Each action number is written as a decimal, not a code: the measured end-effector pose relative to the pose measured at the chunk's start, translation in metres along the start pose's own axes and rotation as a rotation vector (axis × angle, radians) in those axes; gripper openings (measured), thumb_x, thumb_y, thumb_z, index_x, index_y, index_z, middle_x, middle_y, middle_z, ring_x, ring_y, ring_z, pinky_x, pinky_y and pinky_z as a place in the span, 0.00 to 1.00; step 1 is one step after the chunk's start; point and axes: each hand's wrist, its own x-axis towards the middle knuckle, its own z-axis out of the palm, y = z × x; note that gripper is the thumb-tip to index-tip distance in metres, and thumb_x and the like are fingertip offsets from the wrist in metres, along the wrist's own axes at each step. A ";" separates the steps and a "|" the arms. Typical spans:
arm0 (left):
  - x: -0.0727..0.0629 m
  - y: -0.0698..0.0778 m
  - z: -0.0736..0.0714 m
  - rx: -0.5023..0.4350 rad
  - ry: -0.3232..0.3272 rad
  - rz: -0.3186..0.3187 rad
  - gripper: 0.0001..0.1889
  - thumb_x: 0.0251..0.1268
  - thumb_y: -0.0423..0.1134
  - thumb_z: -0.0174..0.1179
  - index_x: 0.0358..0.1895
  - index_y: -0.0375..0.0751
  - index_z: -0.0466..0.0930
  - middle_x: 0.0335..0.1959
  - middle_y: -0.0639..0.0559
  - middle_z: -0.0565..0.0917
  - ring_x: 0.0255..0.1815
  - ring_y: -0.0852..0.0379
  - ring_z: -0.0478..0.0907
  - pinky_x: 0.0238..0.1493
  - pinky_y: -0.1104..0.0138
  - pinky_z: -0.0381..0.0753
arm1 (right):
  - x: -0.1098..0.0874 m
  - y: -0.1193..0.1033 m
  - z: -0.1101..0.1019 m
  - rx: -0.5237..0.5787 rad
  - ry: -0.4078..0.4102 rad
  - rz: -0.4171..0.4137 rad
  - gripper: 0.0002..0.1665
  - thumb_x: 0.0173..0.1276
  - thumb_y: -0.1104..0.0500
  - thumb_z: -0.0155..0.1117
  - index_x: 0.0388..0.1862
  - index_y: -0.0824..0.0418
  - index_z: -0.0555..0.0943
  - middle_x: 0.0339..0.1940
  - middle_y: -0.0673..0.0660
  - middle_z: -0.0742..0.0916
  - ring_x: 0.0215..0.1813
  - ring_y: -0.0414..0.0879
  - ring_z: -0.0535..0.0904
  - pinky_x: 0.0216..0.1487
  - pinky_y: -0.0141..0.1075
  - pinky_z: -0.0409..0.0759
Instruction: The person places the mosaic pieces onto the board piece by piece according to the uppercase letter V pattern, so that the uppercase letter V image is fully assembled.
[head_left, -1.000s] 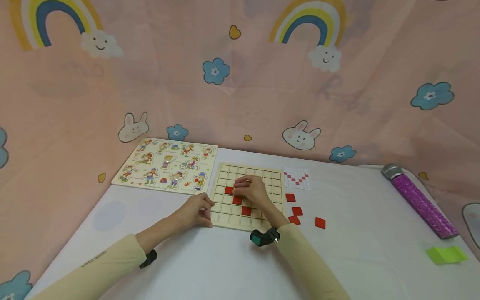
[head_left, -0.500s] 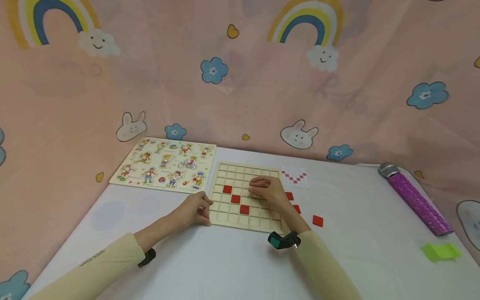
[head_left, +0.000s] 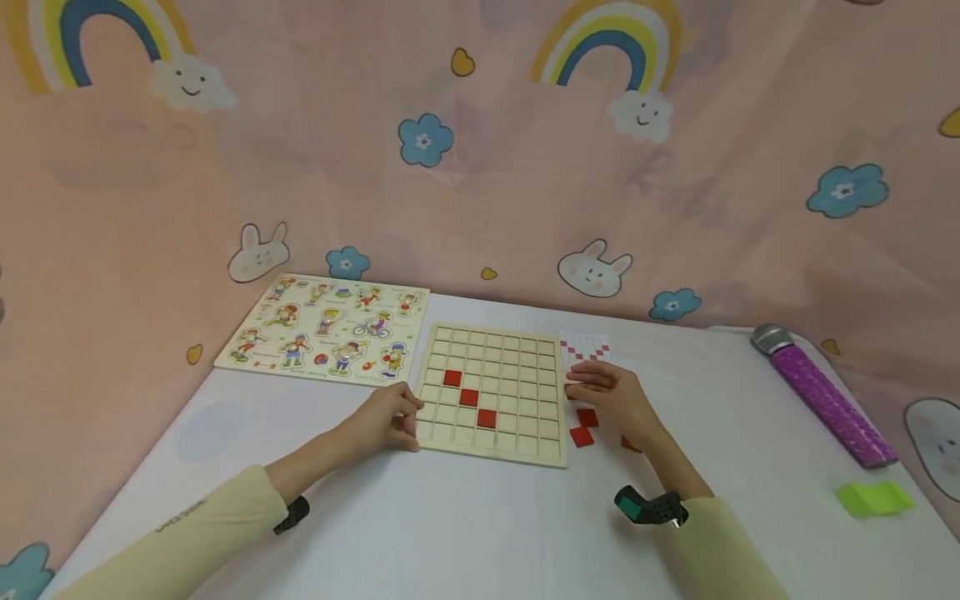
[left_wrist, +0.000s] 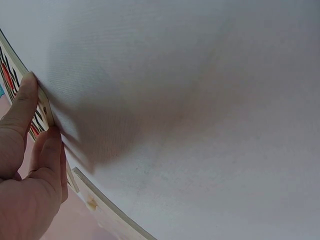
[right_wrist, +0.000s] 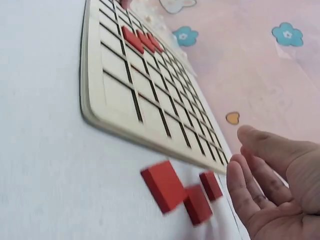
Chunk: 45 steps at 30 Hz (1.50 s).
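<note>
A pale wooden grid board (head_left: pixel 517 442) lies on the table, with three red square tiles (head_left: pixel 468 397) seated in its cells along a diagonal. My left hand (head_left: pixel 382 419) holds the board's left edge near the front corner; in the left wrist view its thumb and fingertips grip the wooden edge. My right hand (head_left: pixel 615 396) hovers just right of the board, fingers loosely extended and nothing between them. Beneath and beside it lie several loose red tiles (head_left: pixel 581 437), some partly covered by the hand and wrist. In the right wrist view, the fingertips are close to those tiles (right_wrist: pixel 164 185).
A printed pattern card (head_left: pixel 587 343) lies behind the right hand. A wooden picture puzzle (head_left: pixel 352 325) sits at the back left beside the board. Off to the right are a purple glittery microphone (head_left: pixel 828 404) and a green paper slip (head_left: pixel 873 500). A patterned pink cloth (head_left: pixel 487 192) hangs behind.
My right hand has moved right, from over the red tiles on the board to above the loose tiles beside it. The left hand has stayed at the board's edge.
</note>
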 end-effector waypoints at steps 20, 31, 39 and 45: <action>-0.001 0.000 0.001 -0.014 0.011 -0.005 0.14 0.41 0.30 0.75 0.16 0.38 0.76 0.37 0.48 0.76 0.54 0.42 0.76 0.57 0.57 0.76 | -0.052 0.051 -0.068 -0.252 0.023 -0.170 0.26 0.62 0.60 0.69 0.57 0.68 0.75 0.51 0.66 0.83 0.46 0.33 0.80 0.47 0.19 0.76; 0.000 -0.002 0.002 -0.045 0.012 -0.016 0.14 0.40 0.30 0.75 0.16 0.38 0.76 0.38 0.47 0.77 0.55 0.42 0.76 0.58 0.55 0.75 | -0.064 0.060 -0.068 -0.237 -0.004 -0.167 0.28 0.59 0.61 0.71 0.57 0.70 0.74 0.51 0.67 0.83 0.46 0.34 0.81 0.46 0.21 0.78; 0.000 -0.001 0.002 -0.042 0.013 -0.020 0.14 0.41 0.29 0.75 0.16 0.38 0.76 0.38 0.47 0.76 0.55 0.42 0.76 0.58 0.57 0.76 | -0.065 0.063 -0.074 -0.228 -0.017 -0.168 0.26 0.59 0.63 0.71 0.54 0.71 0.75 0.49 0.67 0.83 0.43 0.37 0.82 0.44 0.22 0.79; -0.001 -0.001 0.002 -0.029 0.013 -0.015 0.14 0.40 0.29 0.75 0.16 0.38 0.76 0.38 0.47 0.76 0.55 0.42 0.76 0.57 0.57 0.76 | -0.063 0.066 -0.074 -0.242 -0.011 -0.228 0.23 0.58 0.66 0.70 0.52 0.71 0.77 0.46 0.67 0.84 0.41 0.36 0.81 0.42 0.22 0.79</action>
